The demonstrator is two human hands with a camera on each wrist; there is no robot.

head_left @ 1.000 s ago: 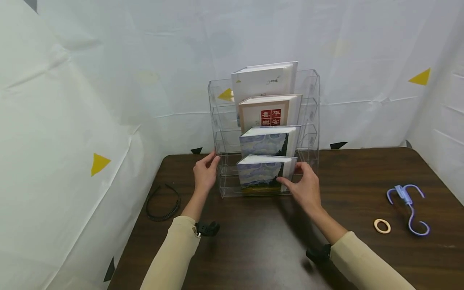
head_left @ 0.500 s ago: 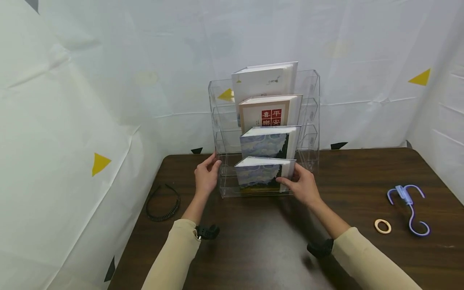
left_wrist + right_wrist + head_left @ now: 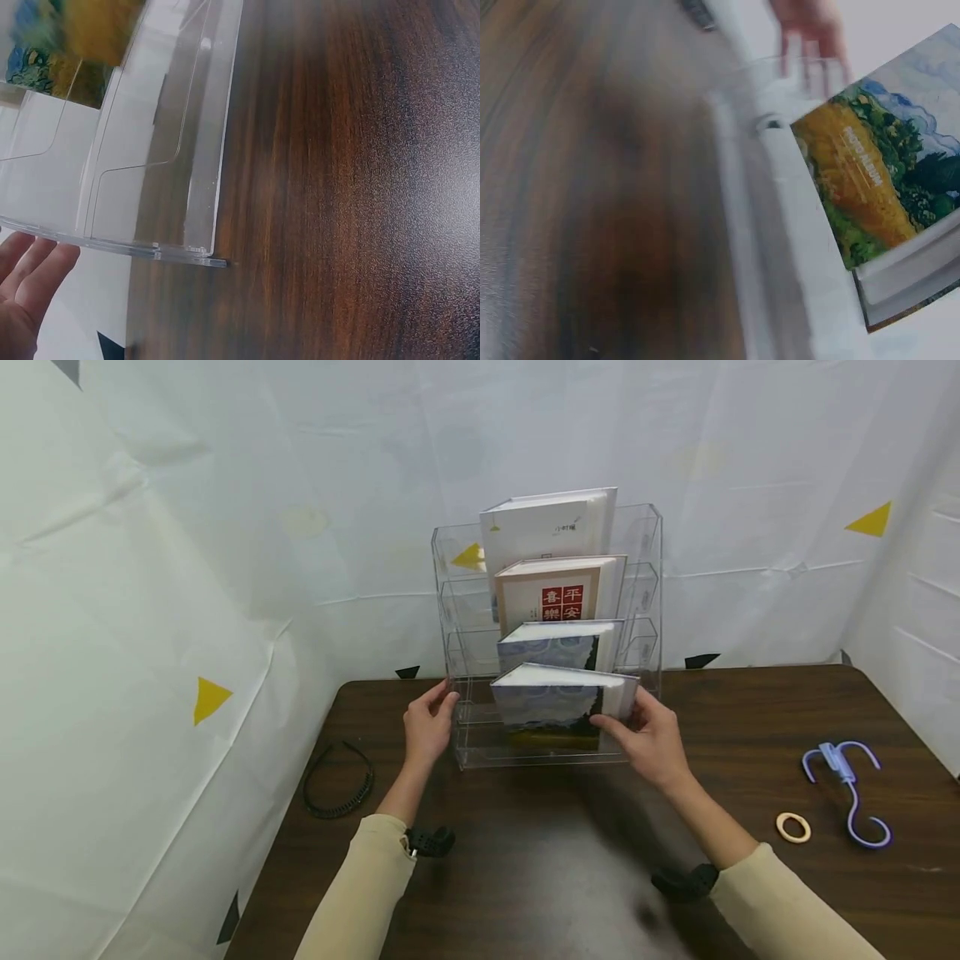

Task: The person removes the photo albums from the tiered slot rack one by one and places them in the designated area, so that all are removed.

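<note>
A photo album (image 3: pixel 551 718) with a painted landscape cover is gripped at its right edge by my right hand (image 3: pixel 654 739), thumb in front. It stands tilted before the lowest tier of a clear acrylic rack (image 3: pixel 480 758). "PHOTO ALBUM" is legible on its cover (image 3: pixel 862 157) in the right wrist view. My left hand (image 3: pixel 427 727) touches the rack's left side; its fingers (image 3: pixel 49 277) lie against the outside of the side panel in the left wrist view. A similar painted album (image 3: pixel 551 652) sits one tier higher. The right hand's far fingers are hidden behind the held album.
Above stand a book with red character squares (image 3: pixel 551 597) and a white book (image 3: pixel 540 531). A black headband (image 3: pixel 337 810) lies left on the brown table (image 3: pixel 525 860). At right lie a beige ring (image 3: pixel 792 828) and a blue hanger (image 3: pixel 851 789). White sheeting surrounds the table.
The held album first shifted slightly left and down, then rose and moved right with my right hand, tilting as it went. My left hand stays at the rack's side, almost still.
</note>
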